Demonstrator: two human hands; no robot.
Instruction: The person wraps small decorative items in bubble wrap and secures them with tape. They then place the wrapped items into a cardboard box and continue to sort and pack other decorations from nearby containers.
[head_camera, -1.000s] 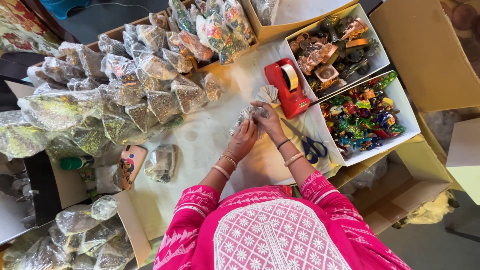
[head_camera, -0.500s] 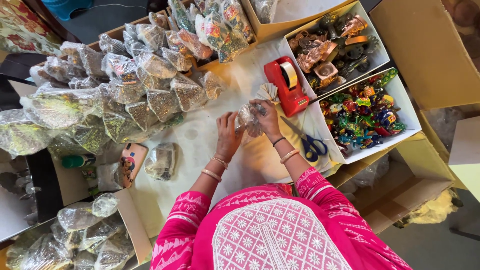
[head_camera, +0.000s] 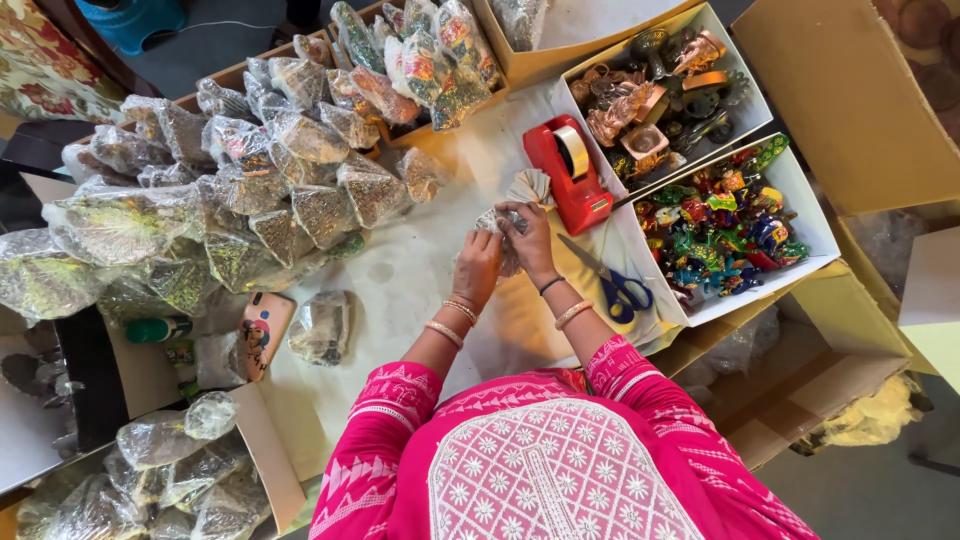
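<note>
At the middle of the white cloth-covered table (head_camera: 400, 270) I see my two hands working a small clear crinkled plastic pouch (head_camera: 503, 222) with a fanned, gathered top. Over the last second my left hand (head_camera: 478, 268) has slid back toward my body, from beside the pouch to just below it, while my right hand (head_camera: 528, 238) has stayed on the pouch; I judge the gathering is finished and the pouch is being held shut. Both hands are curled narrow, fingers pinching the film; how tightly, I cannot tell. The pouch lies just beside the red plastic tape dispenser (head_camera: 570, 172), whose roll looks glossy. Blue-handled steel scissors (head_camera: 612, 284) rest to the right of my right forearm. Heaped to the left are shiny, lumpy cellophane-wrapped packets (head_camera: 250, 200), soft-edged and wrinkled. Two white cardboard trays sit to the right: one (head_camera: 735, 60) with coppery metal trinkets, one (head_camera: 805, 215) with bright painted figurines, hard and glossy.
</note>
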